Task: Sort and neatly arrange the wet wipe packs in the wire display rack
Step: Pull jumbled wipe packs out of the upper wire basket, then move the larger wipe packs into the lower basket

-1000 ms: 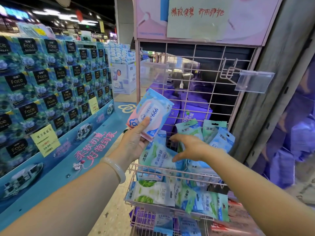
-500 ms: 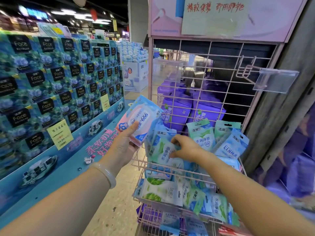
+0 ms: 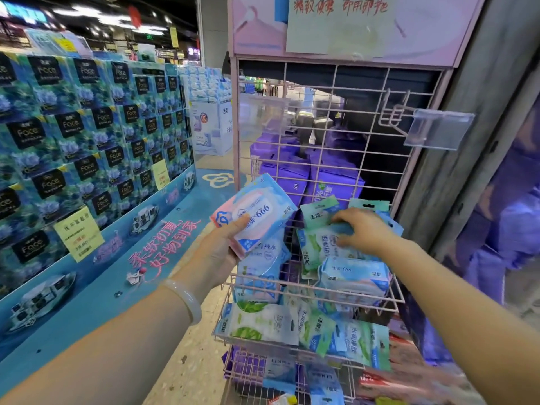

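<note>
Left hand (image 3: 222,247) is up beside the pink wire display rack (image 3: 344,147), thumb on the front and fingers curled behind a pink-and-blue wet wipe pack (image 3: 257,211), which it holds tilted, clear of the baskets. A pale bangle (image 3: 187,299) sits on that wrist. Just under the held pack, a light blue pack (image 3: 263,258) stands upright in the upper basket (image 3: 309,292). Across to the right, the right hand (image 3: 365,232) reaches into the same basket, fingers spread and bent down onto a green-and-white pack (image 3: 318,247); whether it is pinching the pack or only pressing on it, I cannot tell. Behind its fingertips stand small teal packs (image 3: 318,211), and just below its wrist a blue pack (image 3: 353,276) lies flat against the basket's front wire. Lower down, beneath both forearms, the next basket (image 3: 263,344) holds a loose jumble of green-and-white packs (image 3: 263,325) overlapping at angles.
</note>
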Available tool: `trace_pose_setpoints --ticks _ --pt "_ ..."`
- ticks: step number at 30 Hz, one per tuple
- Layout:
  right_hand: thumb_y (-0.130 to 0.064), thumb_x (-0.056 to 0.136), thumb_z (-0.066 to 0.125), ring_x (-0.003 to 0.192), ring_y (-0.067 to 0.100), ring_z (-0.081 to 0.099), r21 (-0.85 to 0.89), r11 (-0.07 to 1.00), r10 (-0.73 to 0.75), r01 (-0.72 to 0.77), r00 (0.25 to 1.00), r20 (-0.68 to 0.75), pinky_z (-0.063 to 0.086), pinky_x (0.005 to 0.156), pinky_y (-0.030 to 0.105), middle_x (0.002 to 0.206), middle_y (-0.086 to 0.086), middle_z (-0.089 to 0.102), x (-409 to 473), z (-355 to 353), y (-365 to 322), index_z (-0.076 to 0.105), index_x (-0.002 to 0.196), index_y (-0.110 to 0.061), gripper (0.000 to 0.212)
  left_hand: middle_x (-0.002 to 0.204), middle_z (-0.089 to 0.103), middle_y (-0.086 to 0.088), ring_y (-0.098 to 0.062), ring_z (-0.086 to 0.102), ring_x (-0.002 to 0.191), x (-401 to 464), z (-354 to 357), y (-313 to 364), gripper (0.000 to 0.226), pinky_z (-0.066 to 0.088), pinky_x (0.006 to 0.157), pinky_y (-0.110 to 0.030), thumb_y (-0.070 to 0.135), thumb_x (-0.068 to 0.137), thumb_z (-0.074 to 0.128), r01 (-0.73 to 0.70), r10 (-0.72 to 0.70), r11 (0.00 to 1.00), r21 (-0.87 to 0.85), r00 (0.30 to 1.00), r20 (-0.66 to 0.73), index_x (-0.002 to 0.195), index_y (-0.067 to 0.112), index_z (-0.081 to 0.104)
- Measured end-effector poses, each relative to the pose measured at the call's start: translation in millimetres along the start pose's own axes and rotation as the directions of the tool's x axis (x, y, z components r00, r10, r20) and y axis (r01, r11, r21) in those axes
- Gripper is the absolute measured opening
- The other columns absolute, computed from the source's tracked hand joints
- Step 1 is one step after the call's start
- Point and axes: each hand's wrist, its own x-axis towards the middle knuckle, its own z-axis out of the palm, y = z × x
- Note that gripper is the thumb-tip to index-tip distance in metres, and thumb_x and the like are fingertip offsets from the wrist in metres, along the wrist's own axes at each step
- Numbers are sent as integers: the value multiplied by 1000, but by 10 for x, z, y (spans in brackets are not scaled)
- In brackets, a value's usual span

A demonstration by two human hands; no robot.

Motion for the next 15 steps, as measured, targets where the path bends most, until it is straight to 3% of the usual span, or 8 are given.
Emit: trace_pose_setpoints --ticks 2,4,6,7,10,15 --pt "-28 76 71 110 27 51 90 996 8 10 980 -198 40 92 34 113 7 60 -38 4 -1 59 118 -14 46 88 75 -5 -16 71 80 3 60 -35 25 58 78 -33 14 83 61 14 -16 999 36 999 34 104 2 64" --pt "-34 79 68 102 17 54 414 910 106 35 943 -314 41 87 29 104 -2 61 -85 -56 -106 60 113 -14 40 96 74 -5 -17 71 84 19 99 -60 29 54 85 -36 14 80 63 28 -31 998 61 998 53 108 6 64" --pt "-45 79 64 100 12 59 746 666 134 28 979 -156 46 86 27 100 -10 61 -137 -128 -289 53 117 -20 47 98 74 -6 -20 70 88 21 127 -82 28 52 90 -39 16 78 65 45 -52 993 105 997 65 105 9 65" --pt "-51 76 62 100 12 61 817 576 91 -10 995 -52 49 87 30 101 -10 62 -161 -144 -372 48 121 -23 55 100 73 -7 -23 69 91 17 137 -92 30 51 92 -40 16 77 66 51 -61 990 129 995 79 106 9 65" --pt "-47 73 67 97 13 64 871 479 -7 -109 992 127 55 79 31 108 -1 64 -214 -98 -520 41 126 -26 63 100 73 -12 -25 70 89 -11 140 -106 40 56 85 -39 17 68 70 62 -89 982 176 984 152 106 7 66" --pt "-24 76 72 87 19 68 934 313 -22 -172 982 189 56 64 26 110 7 66 -322 47 -612 47 124 -17 54 83 76 -7 -19 72 70 -75 88 -68 35 60 60 -32 18 63 70 65 -112 971 230 974 198 97 10 66"
